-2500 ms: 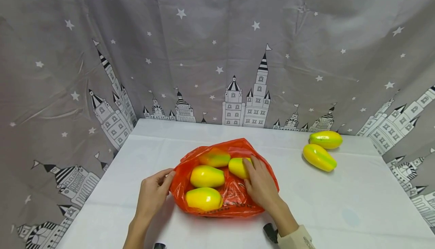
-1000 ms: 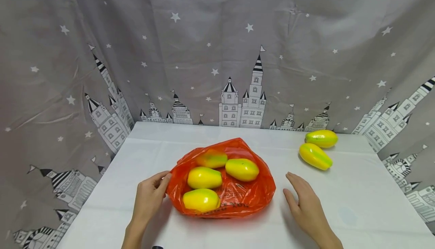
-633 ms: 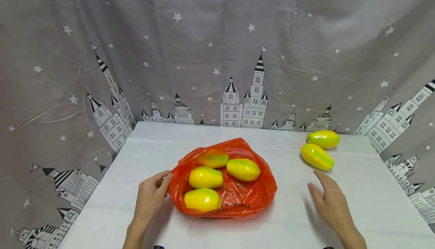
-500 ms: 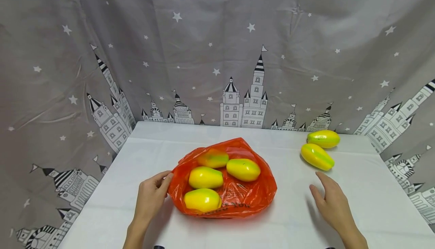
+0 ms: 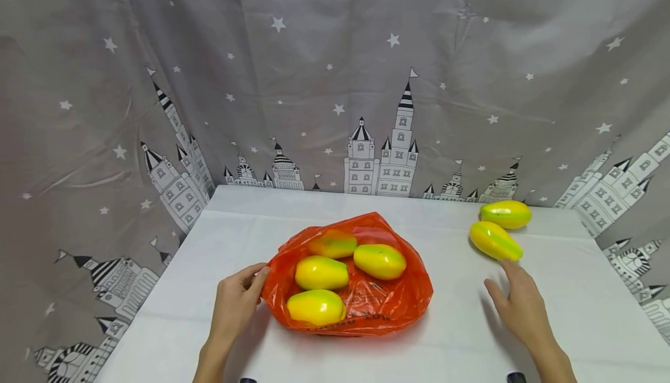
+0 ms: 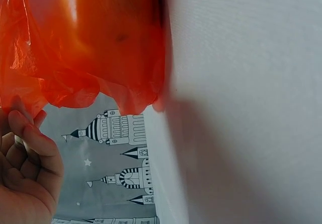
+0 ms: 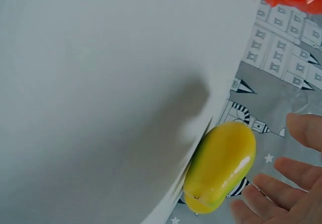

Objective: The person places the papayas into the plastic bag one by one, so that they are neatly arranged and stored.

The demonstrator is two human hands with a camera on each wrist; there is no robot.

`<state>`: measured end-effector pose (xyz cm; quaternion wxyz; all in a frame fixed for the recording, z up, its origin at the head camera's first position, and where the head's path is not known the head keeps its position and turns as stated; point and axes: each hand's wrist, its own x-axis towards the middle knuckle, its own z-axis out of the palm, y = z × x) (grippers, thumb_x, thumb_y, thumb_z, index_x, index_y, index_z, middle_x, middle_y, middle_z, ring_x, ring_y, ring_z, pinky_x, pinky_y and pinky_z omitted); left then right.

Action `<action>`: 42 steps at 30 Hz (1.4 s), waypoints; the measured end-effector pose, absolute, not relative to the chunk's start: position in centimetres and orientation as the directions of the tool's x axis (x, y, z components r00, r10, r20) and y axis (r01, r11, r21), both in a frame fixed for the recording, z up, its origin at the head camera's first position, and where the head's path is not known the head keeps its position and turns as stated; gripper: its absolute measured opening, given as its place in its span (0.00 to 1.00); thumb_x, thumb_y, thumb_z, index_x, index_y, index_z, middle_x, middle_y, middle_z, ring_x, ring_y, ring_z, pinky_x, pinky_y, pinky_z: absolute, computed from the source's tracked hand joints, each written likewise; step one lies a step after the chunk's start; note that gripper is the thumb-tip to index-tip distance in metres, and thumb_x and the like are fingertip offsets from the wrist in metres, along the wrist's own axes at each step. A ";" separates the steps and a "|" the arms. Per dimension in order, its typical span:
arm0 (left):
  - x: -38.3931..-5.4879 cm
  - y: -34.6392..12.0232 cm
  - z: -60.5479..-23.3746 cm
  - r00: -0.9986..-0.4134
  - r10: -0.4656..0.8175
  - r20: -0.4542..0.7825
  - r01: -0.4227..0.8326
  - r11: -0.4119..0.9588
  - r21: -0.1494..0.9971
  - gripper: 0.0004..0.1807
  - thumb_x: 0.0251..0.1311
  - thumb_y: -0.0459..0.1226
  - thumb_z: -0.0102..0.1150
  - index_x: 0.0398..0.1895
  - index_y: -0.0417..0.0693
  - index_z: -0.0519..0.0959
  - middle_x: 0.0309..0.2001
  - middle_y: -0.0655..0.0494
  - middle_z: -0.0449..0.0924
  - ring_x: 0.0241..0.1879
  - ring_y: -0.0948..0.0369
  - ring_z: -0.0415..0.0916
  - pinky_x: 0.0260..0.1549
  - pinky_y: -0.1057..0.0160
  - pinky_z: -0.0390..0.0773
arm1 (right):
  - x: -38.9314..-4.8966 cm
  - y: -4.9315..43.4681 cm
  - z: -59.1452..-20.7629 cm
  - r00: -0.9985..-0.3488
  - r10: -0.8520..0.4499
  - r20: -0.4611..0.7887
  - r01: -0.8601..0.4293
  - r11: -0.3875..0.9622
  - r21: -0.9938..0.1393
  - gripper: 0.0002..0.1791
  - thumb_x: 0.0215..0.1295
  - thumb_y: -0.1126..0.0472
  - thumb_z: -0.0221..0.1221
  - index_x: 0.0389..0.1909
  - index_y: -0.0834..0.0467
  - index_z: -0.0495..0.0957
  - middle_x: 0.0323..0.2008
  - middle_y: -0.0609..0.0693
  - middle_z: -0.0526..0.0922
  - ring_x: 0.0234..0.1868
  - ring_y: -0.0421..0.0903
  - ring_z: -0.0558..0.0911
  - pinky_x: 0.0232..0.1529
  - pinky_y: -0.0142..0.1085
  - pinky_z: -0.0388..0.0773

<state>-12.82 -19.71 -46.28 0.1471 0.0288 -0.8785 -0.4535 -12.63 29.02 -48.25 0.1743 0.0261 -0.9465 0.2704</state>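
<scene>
Your bag (image 5: 363,294), red with black print (image 5: 366,318); your fruits (image 5: 495,241), yellow streaked green; your table (image 5: 460,336), white; your curtain (image 5: 314,52), grey with white stars (image 5: 278,24), black-and-white castles (image 5: 400,153).

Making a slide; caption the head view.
Left hand pinches a red plastic bag holding yellow-green oval fruits; right hand by two more.
</scene>
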 end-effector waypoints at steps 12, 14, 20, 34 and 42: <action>-12.8 -19.5 -46.3 -0.950 -0.179 0.256 0.109 0.578 0.809 0.11 0.68 0.37 0.59 0.44 0.38 0.85 0.18 0.58 0.76 0.15 0.62 0.69 0.15 0.67 0.71 | -15.8 30.7 -48.2 -0.957 -0.012 0.291 -0.150 0.876 -0.459 0.38 0.61 0.64 0.65 0.63 0.80 0.59 0.62 0.81 0.60 0.62 0.77 0.60 0.62 0.67 0.54; -12.8 -19.5 -46.4 -0.950 -0.181 0.252 0.106 0.575 0.811 0.11 0.68 0.37 0.59 0.44 0.38 0.85 0.19 0.58 0.76 0.15 0.61 0.69 0.15 0.67 0.71 | -16.4 30.9 -48.3 -0.961 -0.004 0.276 -0.135 0.880 -0.456 0.39 0.60 0.64 0.65 0.64 0.80 0.58 0.63 0.81 0.58 0.63 0.77 0.58 0.64 0.66 0.52; -12.9 -19.5 -46.4 -0.954 -0.179 0.240 0.100 0.565 0.819 0.12 0.69 0.37 0.59 0.45 0.37 0.85 0.19 0.57 0.78 0.16 0.62 0.69 0.16 0.67 0.72 | -18.4 31.6 -49.1 -0.933 0.050 0.356 -0.133 0.872 -0.471 0.42 0.56 0.66 0.68 0.65 0.78 0.56 0.59 0.78 0.61 0.59 0.73 0.61 0.62 0.66 0.55; -12.9 -19.4 -46.4 -0.957 -0.172 0.232 0.096 0.570 0.816 0.12 0.69 0.37 0.58 0.45 0.37 0.85 0.21 0.57 0.79 0.16 0.62 0.70 0.16 0.67 0.72 | -20.4 32.2 -49.5 -0.982 0.053 0.183 -0.062 0.820 -0.568 0.50 0.57 0.65 0.68 0.72 0.72 0.47 0.65 0.76 0.58 0.63 0.75 0.59 0.63 0.68 0.52; -13.0 -19.3 -46.6 -0.959 -0.171 0.226 0.088 0.578 0.811 0.12 0.69 0.37 0.59 0.46 0.37 0.85 0.21 0.57 0.79 0.17 0.61 0.70 0.16 0.67 0.72 | -20.7 32.3 -49.2 -0.987 0.062 0.146 -0.034 0.817 -0.576 0.44 0.61 0.67 0.65 0.70 0.74 0.50 0.63 0.77 0.61 0.61 0.74 0.62 0.61 0.68 0.56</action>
